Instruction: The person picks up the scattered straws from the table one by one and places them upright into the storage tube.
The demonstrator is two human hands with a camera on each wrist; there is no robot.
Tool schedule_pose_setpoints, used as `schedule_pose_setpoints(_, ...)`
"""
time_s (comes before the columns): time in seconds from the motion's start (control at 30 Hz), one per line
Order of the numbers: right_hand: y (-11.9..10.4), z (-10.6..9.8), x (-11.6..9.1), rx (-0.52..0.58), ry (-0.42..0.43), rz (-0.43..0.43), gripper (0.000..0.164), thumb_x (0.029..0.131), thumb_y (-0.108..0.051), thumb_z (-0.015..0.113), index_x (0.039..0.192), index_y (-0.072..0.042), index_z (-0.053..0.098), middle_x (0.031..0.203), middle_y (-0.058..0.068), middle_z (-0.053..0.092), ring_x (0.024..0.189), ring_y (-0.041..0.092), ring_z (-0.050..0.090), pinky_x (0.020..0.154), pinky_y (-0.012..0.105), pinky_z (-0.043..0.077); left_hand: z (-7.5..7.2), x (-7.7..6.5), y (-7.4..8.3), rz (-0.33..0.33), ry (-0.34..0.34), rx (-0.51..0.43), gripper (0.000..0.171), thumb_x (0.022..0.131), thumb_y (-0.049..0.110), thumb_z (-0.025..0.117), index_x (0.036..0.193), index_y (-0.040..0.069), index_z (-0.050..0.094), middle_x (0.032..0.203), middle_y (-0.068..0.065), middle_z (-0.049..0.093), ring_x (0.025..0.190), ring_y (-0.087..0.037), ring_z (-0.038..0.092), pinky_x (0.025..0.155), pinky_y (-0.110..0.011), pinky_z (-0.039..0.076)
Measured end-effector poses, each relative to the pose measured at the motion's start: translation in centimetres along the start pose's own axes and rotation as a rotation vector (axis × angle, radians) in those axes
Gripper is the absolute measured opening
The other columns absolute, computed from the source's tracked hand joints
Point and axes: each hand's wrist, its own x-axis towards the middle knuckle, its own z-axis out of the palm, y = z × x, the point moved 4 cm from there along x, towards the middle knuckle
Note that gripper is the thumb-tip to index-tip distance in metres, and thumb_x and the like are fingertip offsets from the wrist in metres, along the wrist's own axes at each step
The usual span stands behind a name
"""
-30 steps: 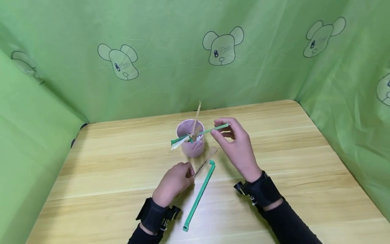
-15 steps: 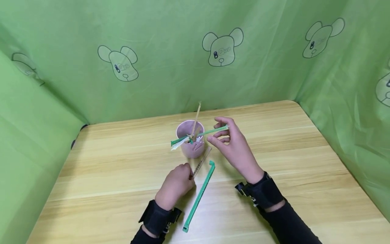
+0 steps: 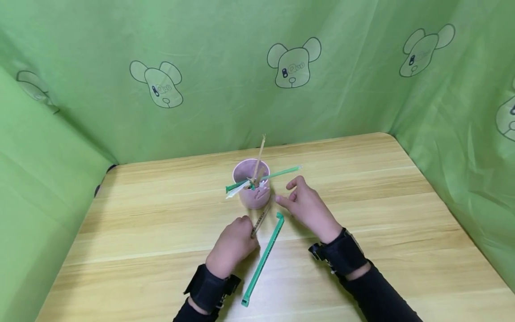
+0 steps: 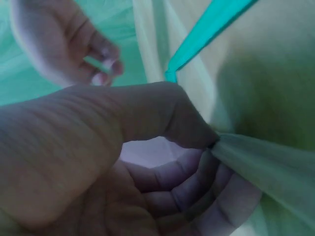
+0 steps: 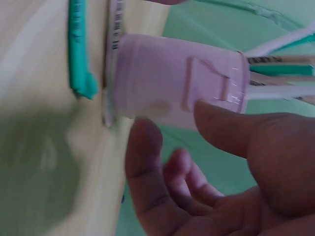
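My left hand (image 3: 233, 246) pinches a beige wrapped straw (image 3: 260, 222) with dark print between thumb and fingers; in the left wrist view the straw (image 4: 261, 162) runs off to the right from the fingertips. Its far end lies by the foot of a pink cup (image 3: 255, 199). My right hand (image 3: 310, 208) is just right of the cup, thumb and forefinger apart, holding nothing. In the right wrist view the cup (image 5: 162, 78) has a raised panel on its side. Green, white and beige wrapped straws stick out of its mouth.
A green wrapped straw (image 3: 263, 259) with a bent tip lies on the wooden table (image 3: 141, 223), between the two hands. Green cloth (image 3: 225, 89) with bear-head drawings hangs behind the table and along its sides.
The right hand has come away from the green straw in the cup and moved down toward me. The left hand has drawn the beige straw slightly nearer and its fingers have closed further round it.
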Motion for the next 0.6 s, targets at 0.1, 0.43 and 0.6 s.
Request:
schedule_pose_setpoints(0.1, 0.6, 1.0, 0.1, -0.071, -0.038, 0.043, 0.040, 0.102, -0.031, 0.074, 0.121, -0.001, 0.057, 0.085, 0.008, 0.062, 0.072, 0.023, 0.057, 0.067, 0.037, 0.047, -0.4, 0.1, -0.4, -0.025, -0.090, -0.068, 0.020, 0.078, -0.005, 0.074, 0.079, 0.004, 0.057, 0.077, -0.004, 0.052, 0.066, -0.019, 0.047, 0.059, -0.032, 0.042)
schedule_pose_setpoints(0.43, 1.7, 3.4, -0.2, -0.214, -0.159, 0.055, 0.037, 0.093, -0.034, 0.084, 0.106, -0.007, 0.062, 0.083, 0.005, 0.060, 0.071, 0.022, 0.052, 0.064, 0.033, 0.041, -3.7, -0.5, -2.7, -0.071, -0.214, -0.141, 0.013, 0.084, 0.000, 0.081, 0.094, 0.003, 0.074, 0.084, 0.000, 0.065, 0.073, -0.016, 0.056, 0.069, -0.032, 0.050)
schedule_pose_setpoints(0.6, 1.5, 3.6, -0.2, -0.264, -0.151, 0.018, 0.032, 0.092, -0.027, 0.085, 0.104, -0.008, 0.062, 0.079, 0.003, 0.058, 0.069, 0.021, 0.051, 0.064, 0.033, 0.041, -5.7, -1.2, -4.2, -0.068, -0.213, -0.161, 0.014, 0.088, -0.001, 0.075, 0.101, 0.003, 0.075, 0.090, -0.001, 0.068, 0.080, -0.017, 0.059, 0.072, -0.035, 0.053)
